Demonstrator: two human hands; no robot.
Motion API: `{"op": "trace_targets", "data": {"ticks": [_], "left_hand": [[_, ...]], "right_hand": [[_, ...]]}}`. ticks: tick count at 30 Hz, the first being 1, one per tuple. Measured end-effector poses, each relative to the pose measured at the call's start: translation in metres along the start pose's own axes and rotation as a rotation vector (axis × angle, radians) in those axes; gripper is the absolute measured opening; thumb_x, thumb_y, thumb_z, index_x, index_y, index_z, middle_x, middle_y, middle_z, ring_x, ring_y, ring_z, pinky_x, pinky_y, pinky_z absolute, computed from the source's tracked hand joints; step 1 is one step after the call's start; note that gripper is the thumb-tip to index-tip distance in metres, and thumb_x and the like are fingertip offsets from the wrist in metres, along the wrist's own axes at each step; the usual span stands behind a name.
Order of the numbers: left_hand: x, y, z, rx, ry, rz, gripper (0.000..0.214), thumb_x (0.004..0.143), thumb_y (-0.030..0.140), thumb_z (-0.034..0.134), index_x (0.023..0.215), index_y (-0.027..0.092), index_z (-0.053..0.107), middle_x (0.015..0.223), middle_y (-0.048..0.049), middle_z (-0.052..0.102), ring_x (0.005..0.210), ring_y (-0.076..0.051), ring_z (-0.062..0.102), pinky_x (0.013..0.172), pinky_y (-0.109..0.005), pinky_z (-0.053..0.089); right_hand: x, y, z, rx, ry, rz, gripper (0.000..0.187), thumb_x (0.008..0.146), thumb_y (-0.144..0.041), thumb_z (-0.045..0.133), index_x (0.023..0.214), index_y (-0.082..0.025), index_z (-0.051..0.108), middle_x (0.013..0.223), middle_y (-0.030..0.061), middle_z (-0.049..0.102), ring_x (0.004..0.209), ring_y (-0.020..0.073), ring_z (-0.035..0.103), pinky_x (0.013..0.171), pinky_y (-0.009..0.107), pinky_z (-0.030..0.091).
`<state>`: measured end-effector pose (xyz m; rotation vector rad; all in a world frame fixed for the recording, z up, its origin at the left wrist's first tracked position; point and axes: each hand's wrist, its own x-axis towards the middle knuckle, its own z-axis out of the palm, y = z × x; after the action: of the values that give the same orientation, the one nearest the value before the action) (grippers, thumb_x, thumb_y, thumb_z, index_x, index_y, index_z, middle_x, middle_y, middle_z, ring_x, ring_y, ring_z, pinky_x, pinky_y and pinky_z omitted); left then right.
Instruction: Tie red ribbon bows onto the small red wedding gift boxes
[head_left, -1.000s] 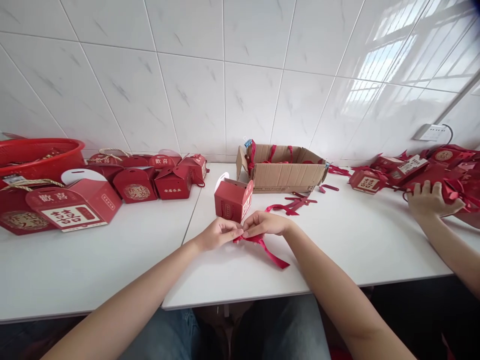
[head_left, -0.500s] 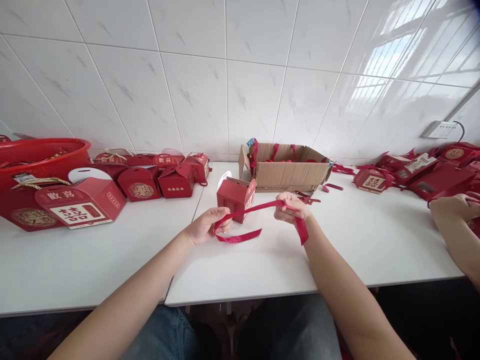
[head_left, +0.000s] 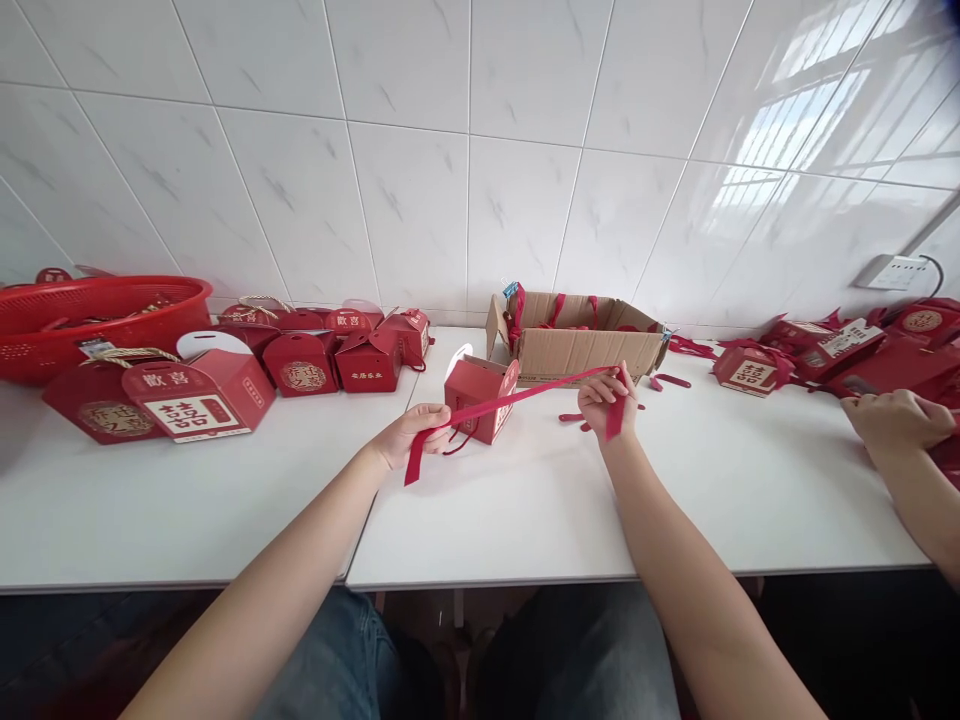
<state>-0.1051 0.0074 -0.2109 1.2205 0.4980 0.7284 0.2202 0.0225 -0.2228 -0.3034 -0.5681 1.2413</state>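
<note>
A red ribbon [head_left: 536,390] is stretched between my two hands over the table. My left hand [head_left: 415,438] pinches it near one end, and a short tail hangs below the fingers. My right hand [head_left: 609,400] is closed on the other end, raised a little higher, with a loose tail falling over the palm. Just behind the ribbon stands a small red gift box [head_left: 480,385] with a white rounded flap up at its back left. A thin red cord shows at the box's lower front, close to my left fingers.
An open cardboard box [head_left: 589,355] with ribbons over its edge stands by the wall. Several red gift boxes [head_left: 300,365] and a red plastic basket [head_left: 105,325] are at the left. At the right, another person's hand [head_left: 900,425] is beside more red boxes [head_left: 750,370].
My hands have moved apart and the right one has risen, so the ribbon is now drawn straighter. Its left tail, curled to the right before, now hangs down. The view has shifted slightly left.
</note>
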Motion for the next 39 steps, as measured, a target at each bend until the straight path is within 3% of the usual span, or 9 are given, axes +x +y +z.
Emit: {"op": "trace_targets", "data": {"ticks": [3, 6, 11, 15, 21, 26, 32, 36, 39], "left_hand": [[0.000, 0.000, -0.001, -0.024, 0.008, 0.019, 0.029, 0.071, 0.031, 0.072, 0.062, 0.016, 0.049, 0.055, 0.0023, 0.048, 0.049, -0.009, 0.047, 0.053, -0.025, 0.037], [0.001, -0.001, -0.005, -0.116, 0.107, 0.065, 0.023, 0.069, 0.027, 0.074, 0.068, 0.017, 0.054, 0.065, -0.0008, 0.057, 0.065, -0.014, 0.057, 0.063, -0.028, 0.043], [0.005, -0.002, -0.016, -0.274, 0.314, 0.178, 0.022, 0.066, 0.025, 0.075, 0.068, 0.017, 0.055, 0.063, 0.0004, 0.058, 0.065, -0.014, 0.058, 0.067, -0.029, 0.045], [0.006, -0.001, -0.018, -0.286, 0.354, 0.239, 0.027, 0.062, 0.027, 0.079, 0.067, 0.019, 0.054, 0.061, 0.0021, 0.056, 0.063, -0.012, 0.056, 0.064, -0.026, 0.044], [0.005, 0.002, -0.020, -0.206, 0.429, 0.297, 0.038, 0.058, 0.035, 0.080, 0.061, 0.018, 0.046, 0.069, 0.0017, 0.053, 0.064, -0.011, 0.051, 0.062, -0.026, 0.043], [0.006, 0.005, -0.017, 0.120, 0.658, 0.396, 0.029, 0.063, 0.040, 0.073, 0.069, 0.019, 0.053, 0.083, -0.0017, 0.056, 0.077, -0.014, 0.053, 0.066, -0.025, 0.042], [0.032, 0.010, 0.016, 0.820, 0.809, 0.530, 0.039, 0.072, 0.030, 0.069, 0.111, 0.029, 0.063, 0.132, -0.0062, 0.041, 0.126, -0.026, 0.039, 0.100, -0.037, 0.038], [0.060, 0.013, 0.026, 0.979, 0.795, 0.463, 0.042, 0.077, 0.026, 0.064, 0.119, 0.029, 0.062, 0.143, -0.0072, 0.029, 0.139, -0.030, 0.023, 0.114, -0.046, 0.021], [0.068, 0.012, 0.028, 0.980, 0.729, 0.402, 0.024, 0.079, 0.025, 0.060, 0.101, 0.025, 0.069, 0.133, -0.0088, 0.045, 0.132, -0.029, 0.037, 0.111, -0.045, 0.028]], "right_hand": [[0.004, -0.004, -0.006, -0.017, 0.009, -0.045, 0.029, 0.079, -0.039, 0.066, 0.060, -0.021, 0.055, 0.040, -0.0098, 0.036, 0.035, 0.0045, 0.031, 0.036, 0.018, 0.030], [0.006, -0.006, -0.009, 0.096, 0.041, -0.048, 0.027, 0.074, -0.044, 0.070, 0.063, -0.023, 0.059, 0.054, -0.0063, 0.054, 0.048, 0.0044, 0.049, 0.040, 0.014, 0.037], [0.009, -0.010, -0.011, 0.248, 0.178, -0.091, 0.023, 0.084, -0.044, 0.058, 0.071, -0.027, 0.065, 0.090, -0.0028, 0.070, 0.091, 0.0124, 0.065, 0.075, 0.029, 0.055], [0.010, -0.018, -0.014, 0.455, 0.174, -0.204, 0.020, 0.091, -0.026, 0.048, 0.084, -0.025, 0.067, 0.086, -0.0046, 0.072, 0.088, 0.0063, 0.067, 0.082, 0.024, 0.054], [0.005, -0.034, -0.019, 0.587, 0.159, -0.262, 0.023, 0.088, -0.017, 0.043, 0.097, -0.023, 0.064, 0.098, 0.0004, 0.071, 0.083, 0.0077, 0.069, 0.068, 0.022, 0.057], [0.012, -0.032, -0.019, 0.371, 0.177, -0.256, 0.014, 0.089, -0.018, 0.050, 0.081, -0.022, 0.060, 0.080, -0.0060, 0.068, 0.058, 0.0011, 0.063, 0.056, 0.013, 0.053], [0.017, -0.019, -0.010, 0.243, 0.121, -0.109, 0.014, 0.083, -0.010, 0.055, 0.078, -0.020, 0.062, 0.079, -0.0039, 0.065, 0.041, -0.0018, 0.046, 0.048, 0.012, 0.048], [0.010, -0.007, 0.000, -0.077, 0.047, 0.034, 0.030, 0.069, -0.005, 0.065, 0.091, -0.025, 0.066, 0.104, -0.0027, 0.066, 0.047, -0.0012, 0.042, 0.046, 0.013, 0.045], [0.006, 0.002, 0.009, -0.419, 0.037, 0.110, 0.036, 0.061, -0.011, 0.073, 0.094, -0.024, 0.069, 0.110, 0.0001, 0.065, 0.054, 0.0017, 0.047, 0.044, 0.015, 0.041]]}}
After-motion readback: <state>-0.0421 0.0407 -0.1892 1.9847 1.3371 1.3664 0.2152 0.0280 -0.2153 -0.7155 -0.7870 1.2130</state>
